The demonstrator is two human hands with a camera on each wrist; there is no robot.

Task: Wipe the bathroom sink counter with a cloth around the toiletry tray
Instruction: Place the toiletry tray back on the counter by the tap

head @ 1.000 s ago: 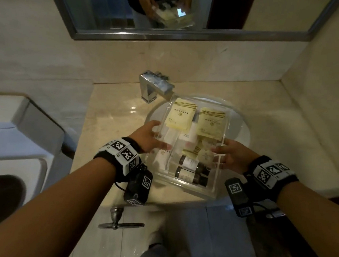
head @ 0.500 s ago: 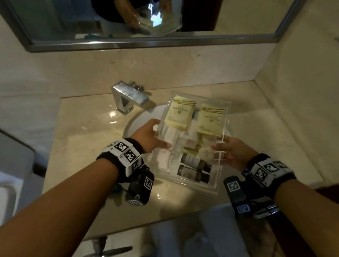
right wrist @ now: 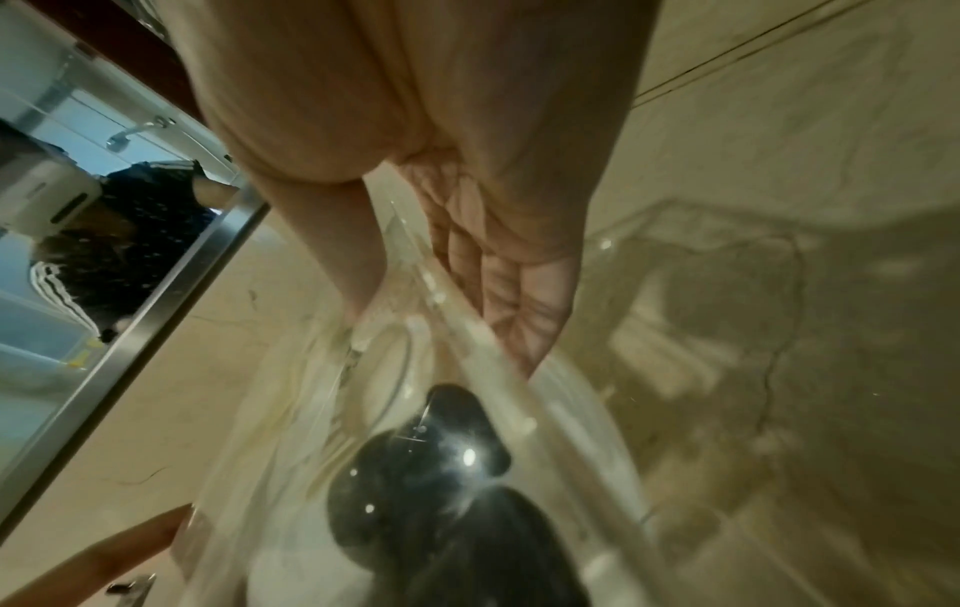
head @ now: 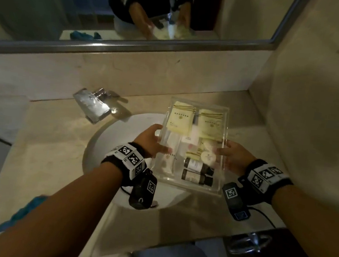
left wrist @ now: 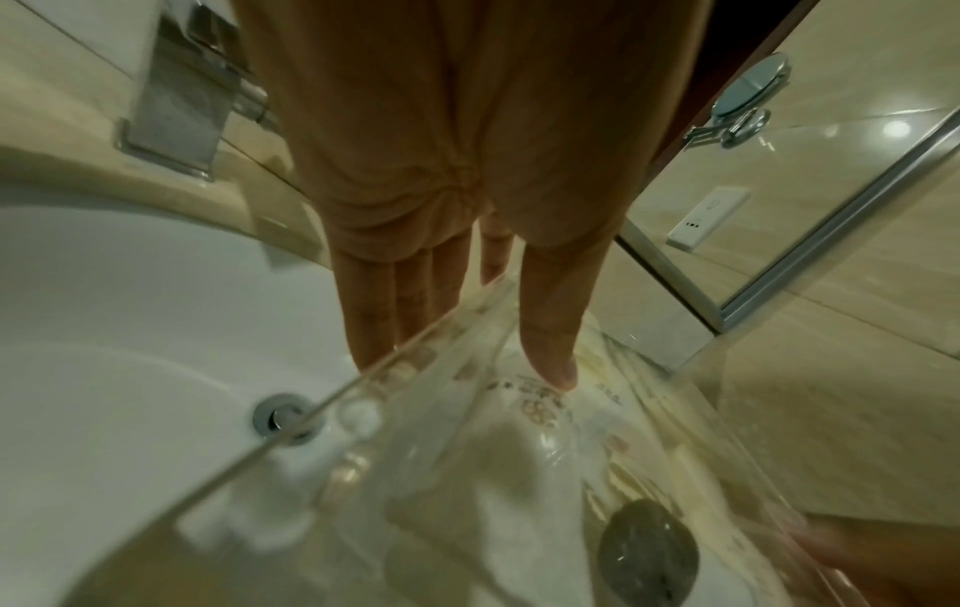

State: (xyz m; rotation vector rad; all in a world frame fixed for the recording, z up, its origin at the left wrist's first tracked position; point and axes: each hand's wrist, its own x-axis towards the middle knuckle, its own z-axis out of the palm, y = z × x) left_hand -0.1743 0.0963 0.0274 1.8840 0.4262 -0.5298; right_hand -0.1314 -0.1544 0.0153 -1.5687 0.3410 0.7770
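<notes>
The clear toiletry tray was held above the white sink basin, off the counter, its far end reaching over the counter's back right part. Its left edge was pinched by the left hand, thumb on top and fingers beneath; its right edge was gripped likewise by the right hand. A blue cloth was seen at the counter's front left edge, partly hidden by the left forearm.

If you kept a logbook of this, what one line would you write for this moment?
phase: tray lifted | left hand: grips toiletry tray left edge | right hand: grips right edge | tray: over sink basin | cloth: on counter, untouched
</notes>
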